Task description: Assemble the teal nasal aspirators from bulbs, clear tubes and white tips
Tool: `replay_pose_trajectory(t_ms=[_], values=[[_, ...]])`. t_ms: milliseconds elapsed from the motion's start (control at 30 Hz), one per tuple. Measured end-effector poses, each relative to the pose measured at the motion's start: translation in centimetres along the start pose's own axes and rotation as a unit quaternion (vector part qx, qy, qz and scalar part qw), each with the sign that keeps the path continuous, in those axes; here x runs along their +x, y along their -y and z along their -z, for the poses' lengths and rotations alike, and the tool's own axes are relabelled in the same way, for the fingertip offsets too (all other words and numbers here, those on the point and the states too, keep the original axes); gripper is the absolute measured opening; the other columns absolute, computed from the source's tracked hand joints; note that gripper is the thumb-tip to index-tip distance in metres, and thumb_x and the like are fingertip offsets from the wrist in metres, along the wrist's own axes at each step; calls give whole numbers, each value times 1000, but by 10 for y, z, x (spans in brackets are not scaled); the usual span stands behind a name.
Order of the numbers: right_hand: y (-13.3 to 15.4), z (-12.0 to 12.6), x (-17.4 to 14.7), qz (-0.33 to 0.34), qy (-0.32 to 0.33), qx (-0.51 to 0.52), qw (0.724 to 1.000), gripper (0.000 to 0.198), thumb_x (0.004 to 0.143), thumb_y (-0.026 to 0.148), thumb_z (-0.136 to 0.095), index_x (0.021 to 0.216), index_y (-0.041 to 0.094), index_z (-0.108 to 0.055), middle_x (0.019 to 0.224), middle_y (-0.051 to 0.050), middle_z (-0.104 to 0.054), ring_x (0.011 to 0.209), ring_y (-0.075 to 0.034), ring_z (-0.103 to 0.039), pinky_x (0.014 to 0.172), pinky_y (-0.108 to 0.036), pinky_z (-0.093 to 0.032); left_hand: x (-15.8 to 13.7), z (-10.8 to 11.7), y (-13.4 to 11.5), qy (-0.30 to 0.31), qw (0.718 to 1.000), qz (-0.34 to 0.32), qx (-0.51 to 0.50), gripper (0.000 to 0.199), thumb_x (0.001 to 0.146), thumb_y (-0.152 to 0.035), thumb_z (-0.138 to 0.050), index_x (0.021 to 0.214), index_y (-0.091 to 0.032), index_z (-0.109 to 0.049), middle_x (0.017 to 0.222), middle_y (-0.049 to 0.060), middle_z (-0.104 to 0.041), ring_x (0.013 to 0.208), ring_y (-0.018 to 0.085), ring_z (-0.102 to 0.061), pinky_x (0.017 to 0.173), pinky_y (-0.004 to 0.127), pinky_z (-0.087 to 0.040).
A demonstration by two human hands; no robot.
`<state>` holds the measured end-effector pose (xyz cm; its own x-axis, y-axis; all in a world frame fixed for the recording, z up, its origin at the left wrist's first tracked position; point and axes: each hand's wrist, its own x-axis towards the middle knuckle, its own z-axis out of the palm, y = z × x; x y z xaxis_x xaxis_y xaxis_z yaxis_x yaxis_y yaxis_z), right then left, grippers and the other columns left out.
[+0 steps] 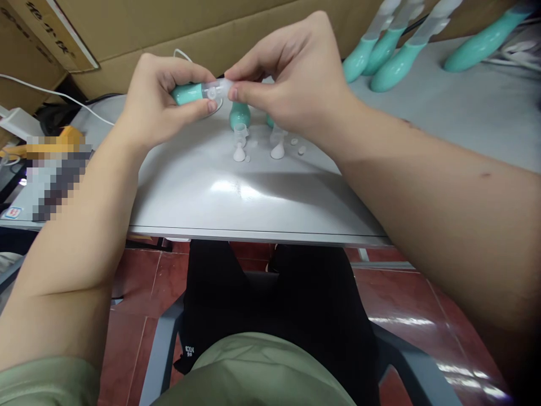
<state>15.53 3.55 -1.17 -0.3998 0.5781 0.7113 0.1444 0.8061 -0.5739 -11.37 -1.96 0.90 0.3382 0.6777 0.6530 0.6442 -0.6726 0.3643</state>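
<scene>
A teal nasal aspirator [189,93] with a clear cup [212,90] lies level above the table, between my two hands. My left hand [163,93] is closed round its teal body, thumb and fingers near the cup. At the other end, my right hand [291,79] pinches the whitish soft tip [226,87]. Below the hands stands another teal body [240,115], partly hidden. Closer to me are a small clear cup [240,133], a white cone-shaped tip [239,153] and a second white tip [278,149]. Small white discs [301,150] lie beside them.
Several teal aspirators [397,67] with clear tops stand at the back right; another [486,48] leans farther right. Cardboard [169,28] walls the back of the grey table [203,208]. A white cable [54,93] and a yellow tool [71,138] are at the left.
</scene>
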Motion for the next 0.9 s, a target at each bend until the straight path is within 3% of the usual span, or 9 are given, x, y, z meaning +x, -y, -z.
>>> replay_pose_trajectory(t_ms=[100,233,333,433,533,600,633,767,900], values=[[2,-1,-2,-8,-2,7,1000,27,87,52,-107,104,32,-101,112,-3,-99,110,-37,-92,101,-48,-79,0,-1,-2,-5,1000,-3,-28,64,90,-94,-102,107,-32,-103,86,4,-82,78,24,-60,72,47,-49],[11,-5,-7,-15,-26,-6,1000,13,95,24,-101,108,23,-100,111,-5,-98,110,-36,-90,105,-52,-80,-1,-5,1,-28,996,-13,-84,51,91,-74,-113,104,-26,-104,83,3,-79,75,19,-53,73,43,-39],[19,-5,-9,-16,-1,-26,1000,19,101,10,-92,114,21,-99,118,-5,-98,109,-30,-90,106,-47,-79,0,-9,5,-31,996,-14,-81,60,91,-83,-109,104,-25,-103,84,5,-79,75,19,-53,73,44,-38],[27,-4,-5,-8,10,-53,999,37,96,-7,-84,120,18,-97,124,-4,-97,116,-28,-91,109,-43,-77,2,-9,6,-31,996,-2,-80,82,84,-105,-102,102,-24,-97,89,7,-80,79,21,-56,77,46,-41],[34,1,3,-9,-7,-63,998,70,83,-22,-76,140,13,-94,142,-4,-96,128,-28,-92,114,-41,-76,5,-8,8,-26,993,31,-107,78,82,-100,-107,100,-28,-86,95,5,-80,83,21,-58,82,46,-43],[37,11,9,-14,-16,-59,998,72,84,-22,-75,147,10,-93,148,-5,-95,129,-27,-91,111,-39,-73,9,-7,13,-38,988,54,-136,70,85,-91,-110,102,-31,-80,99,2,-79,87,22,-65,86,45,-45],[38,18,11,-17,-26,-64,997,64,87,-19,-76,141,10,-95,142,-5,-95,124,-26,-91,107,-38,-72,10,-7,17,-47,986,66,-143,70,86,-91,-110,102,-32,-77,99,1,-78,87,22,-66,86,46,-46],[37,47,13,-14,45,-79,996,37,93,-3,-83,118,18,-102,107,0,-94,98,-19,-83,88,-33,-66,16,-7,35,-79,980,132,-129,87,71,-103,-109,98,-34,-64,90,-2,-70,83,18,-57,79,45,-44],[31,58,1,28,123,-118,985,27,89,12,-86,104,27,-102,89,4,-87,85,-21,-77,86,-39,-68,14,-2,33,-83,970,190,-129,85,61,-88,-118,94,-31,-64,95,-3,-76,92,19,-68,83,48,-58]])
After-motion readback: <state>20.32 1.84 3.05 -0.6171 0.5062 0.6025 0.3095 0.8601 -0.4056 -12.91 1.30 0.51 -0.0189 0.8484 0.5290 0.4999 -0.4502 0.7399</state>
